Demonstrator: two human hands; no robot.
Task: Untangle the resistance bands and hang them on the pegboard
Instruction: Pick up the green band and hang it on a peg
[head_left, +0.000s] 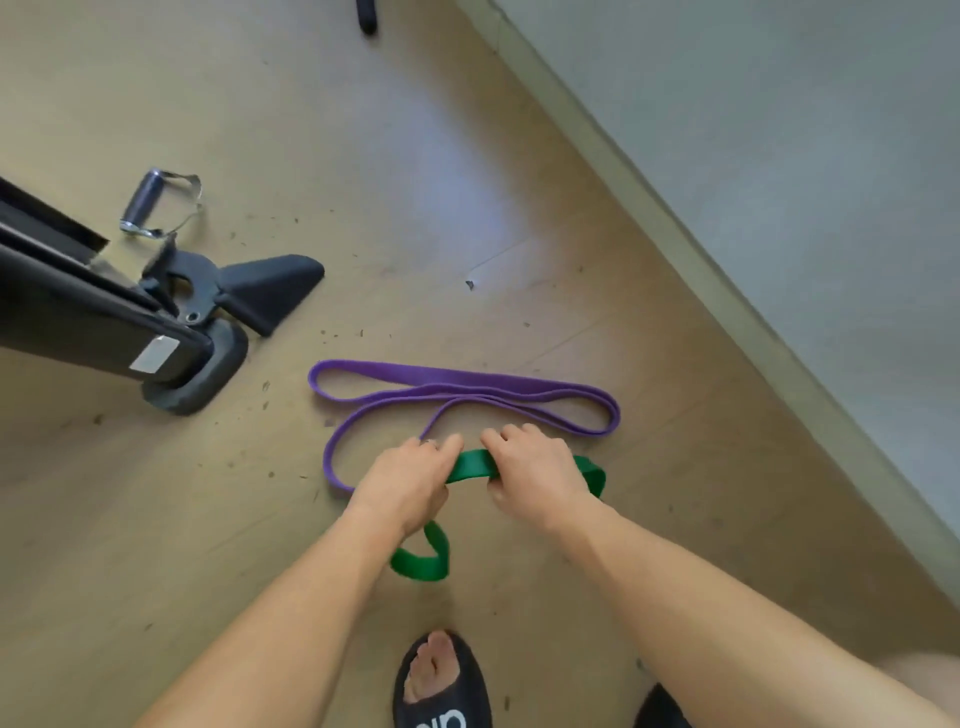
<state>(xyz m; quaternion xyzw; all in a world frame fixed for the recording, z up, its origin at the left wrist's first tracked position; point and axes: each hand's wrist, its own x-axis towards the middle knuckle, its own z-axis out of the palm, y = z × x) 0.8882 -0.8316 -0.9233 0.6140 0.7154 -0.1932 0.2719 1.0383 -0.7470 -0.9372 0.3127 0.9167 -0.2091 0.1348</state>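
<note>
A green resistance band (470, 465) stretches between my two hands just above the wooden floor. My left hand (408, 483) grips its left part, and a green loop hangs down below that hand. My right hand (535, 475) grips the band a little to the right, with another green loop showing past its wrist. A purple resistance band (457, 379) lies folded in long loops on the floor just beyond my hands; one of its loops runs under my left hand. No pegboard is in view.
A black exercise machine base (197, 358) with a foot (270, 291) stands at the left. A metal cable handle (156, 205) lies behind it. A grey wall with a skirting board (675, 244) runs along the right. My slippered foot (441, 680) is at the bottom.
</note>
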